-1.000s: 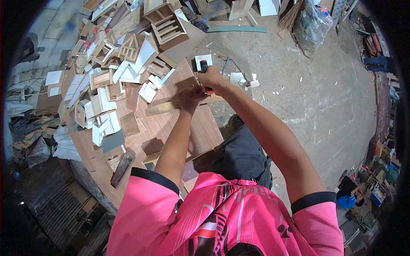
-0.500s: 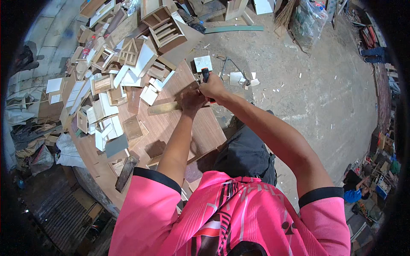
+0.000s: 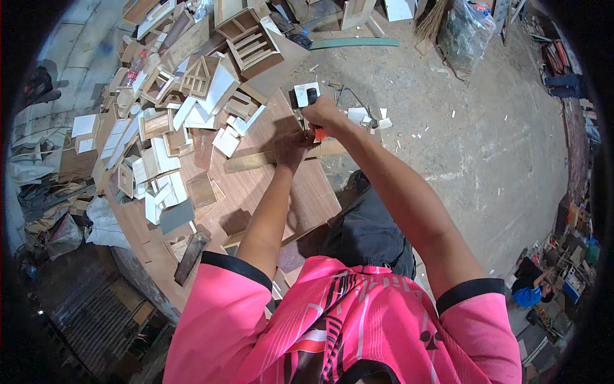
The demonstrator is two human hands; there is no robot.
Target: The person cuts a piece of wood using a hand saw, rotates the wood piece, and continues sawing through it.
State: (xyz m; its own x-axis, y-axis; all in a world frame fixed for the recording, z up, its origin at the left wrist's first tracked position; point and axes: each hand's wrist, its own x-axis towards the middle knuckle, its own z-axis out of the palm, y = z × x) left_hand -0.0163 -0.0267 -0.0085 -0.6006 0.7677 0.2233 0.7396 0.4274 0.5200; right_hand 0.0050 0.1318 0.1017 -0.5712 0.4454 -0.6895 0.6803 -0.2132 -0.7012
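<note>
A long, narrow wooden strip lies across the wood-grain tabletop, its right end jutting past the table's edge. My left hand is closed on the strip near that edge. Just beyond it, my right hand is wrapped round a tool with a black and orange-red handle; its black end sticks up past my knuckles. The hands hide the tool's working end, so its kind cannot be made out. The two hands are close together.
Small wooden frames and boxes are heaped on the table's left, with white offcuts among them. White scraps litter the floor beyond my hands. A bulging clear plastic sack stands far right, beside a straw broom.
My right hand has turned and drawn slightly away from the left one, and more of the orange-red handle shows. The strip's right end has come into view.
</note>
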